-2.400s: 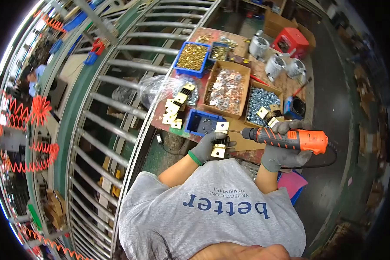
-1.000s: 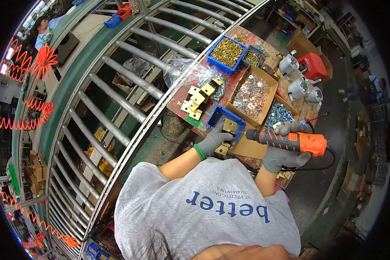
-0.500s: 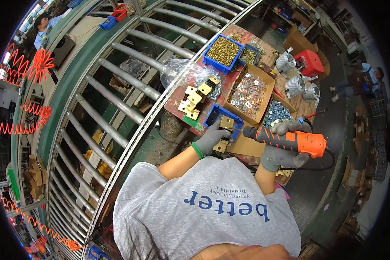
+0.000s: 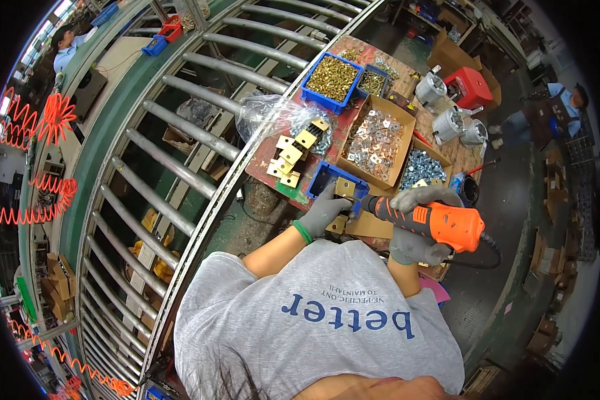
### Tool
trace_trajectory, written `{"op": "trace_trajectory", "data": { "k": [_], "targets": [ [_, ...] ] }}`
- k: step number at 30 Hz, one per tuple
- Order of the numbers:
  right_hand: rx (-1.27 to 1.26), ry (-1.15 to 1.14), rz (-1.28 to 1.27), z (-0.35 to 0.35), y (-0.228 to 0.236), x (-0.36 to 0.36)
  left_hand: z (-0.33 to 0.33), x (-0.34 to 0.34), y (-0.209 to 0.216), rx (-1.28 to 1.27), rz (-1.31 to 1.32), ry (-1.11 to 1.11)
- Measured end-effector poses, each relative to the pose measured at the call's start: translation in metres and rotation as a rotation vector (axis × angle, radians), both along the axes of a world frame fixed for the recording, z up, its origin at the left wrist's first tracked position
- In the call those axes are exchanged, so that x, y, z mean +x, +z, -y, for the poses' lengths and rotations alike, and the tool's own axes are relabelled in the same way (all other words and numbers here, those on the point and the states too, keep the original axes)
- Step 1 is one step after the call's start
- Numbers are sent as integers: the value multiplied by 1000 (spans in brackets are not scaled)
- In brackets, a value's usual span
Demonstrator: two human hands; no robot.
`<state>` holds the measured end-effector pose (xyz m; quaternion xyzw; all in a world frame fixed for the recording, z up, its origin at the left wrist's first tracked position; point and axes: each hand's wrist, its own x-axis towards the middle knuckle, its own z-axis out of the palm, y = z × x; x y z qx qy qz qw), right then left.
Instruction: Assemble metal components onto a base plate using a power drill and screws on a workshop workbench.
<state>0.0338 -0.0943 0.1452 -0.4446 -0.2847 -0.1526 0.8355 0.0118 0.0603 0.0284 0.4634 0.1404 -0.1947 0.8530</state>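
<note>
Gripping the orange power driver [image 4: 452, 225] is the right hand [image 4: 416, 247].

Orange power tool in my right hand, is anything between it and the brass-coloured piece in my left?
Nothing visible. The power tool in your right hand points at the brass-coloured piece in your left hand; the blue tray shows beyond, not between. Whether they touch, I can't tell.
</note>
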Motion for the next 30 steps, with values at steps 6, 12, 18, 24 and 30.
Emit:
{"op": "trace_trajectory", "data": {
  "k": [6,12,18,24,30],
  "targets": [
    [96,112,-55,10,-1,21,8,-2,-11,239,143,85],
    [127,58,-54,7,-10,27,-1,7,-25,343,39,-15],
    [85,-24,-3,16,-36,39,-8,6,-50,292,64,157],
    [108,-160,-102,2,-43,35,-5,8,-30,128,161,167],
    [117,-83,-78,16,-40,38,-9,17,-52,167,17,179]
  ]
}}
